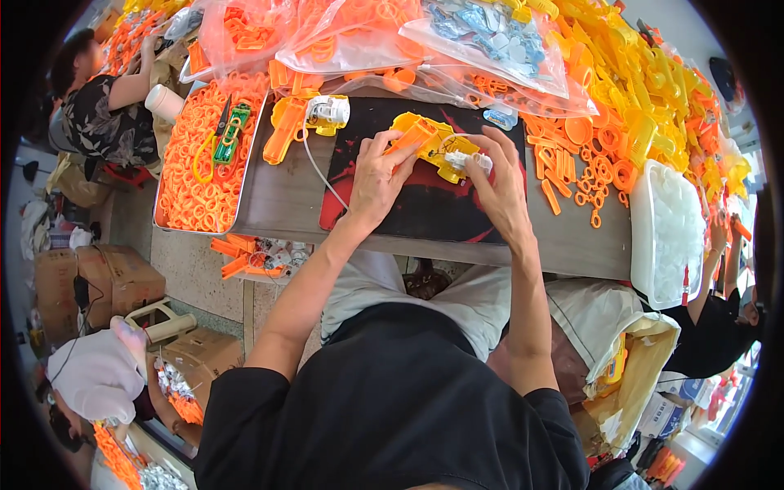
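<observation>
Head view, catalogued from our body outward. Nearest: our dark shirt and pale shorts, then both bare forearms rising to the bench edge.

Item one: our left hand [377, 181], fingers closed over the orange front end of a yellow and orange toy gun body [429, 143], thumb underneath.

Item two: our right hand [500, 189], fingertips pinched on a small white part [472, 161] pressed against the toy's near right end. Both hands are shut on the work. The toy sits raised just above a black and red mat [425, 204], its long axis running left to right and slightly away from us; the left hand holds the far-left end, the right hand the near-right end, so the white part meets the body from the right.

Item three: a second orange toy gun [286, 126] with a white cylinder [331, 110], left of the mat.

Item four: a metal tray [245, 175] of orange rings [200, 163], with green-handled snips [226, 139] lying on them.

Farthest: clear bags [392, 41] of parts, loose yellow and orange mouldings [637, 98], and a white tub [665, 229] to the right. Other people work at both sides.
</observation>
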### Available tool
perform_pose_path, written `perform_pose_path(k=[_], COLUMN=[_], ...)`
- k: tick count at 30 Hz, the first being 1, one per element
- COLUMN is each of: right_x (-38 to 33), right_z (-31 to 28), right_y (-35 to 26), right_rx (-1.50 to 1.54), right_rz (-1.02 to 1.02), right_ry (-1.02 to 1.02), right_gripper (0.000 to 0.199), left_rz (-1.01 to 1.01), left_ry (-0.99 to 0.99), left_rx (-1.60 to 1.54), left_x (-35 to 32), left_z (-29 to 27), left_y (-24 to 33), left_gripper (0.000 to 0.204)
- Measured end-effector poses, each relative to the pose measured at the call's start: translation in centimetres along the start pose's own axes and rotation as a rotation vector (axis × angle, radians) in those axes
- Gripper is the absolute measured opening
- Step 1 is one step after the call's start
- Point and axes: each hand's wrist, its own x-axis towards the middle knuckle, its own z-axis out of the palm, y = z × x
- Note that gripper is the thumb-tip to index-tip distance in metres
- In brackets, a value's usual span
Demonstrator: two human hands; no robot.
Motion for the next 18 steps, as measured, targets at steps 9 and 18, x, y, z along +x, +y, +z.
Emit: perform_pose_path(k=[9,18], right_x=[-0.6,-0.5], right_z=[-1.7,-1.7], right_y=[1.6,1.7], right_rx=[-0.203,0.509], right_rz=[-0.154,0.554], right_ry=[-0.083,-0.123], right_gripper=[0.037,0.028], left_rz=[0.013,0.004], left_ry=[-0.013,0.035], left_rx=[0.064,0.124], left_x=[-0.5,-1.1], left_z=[0.0,0.4], left_y=[0.3,0.8], left_gripper=[0.024,0.024])
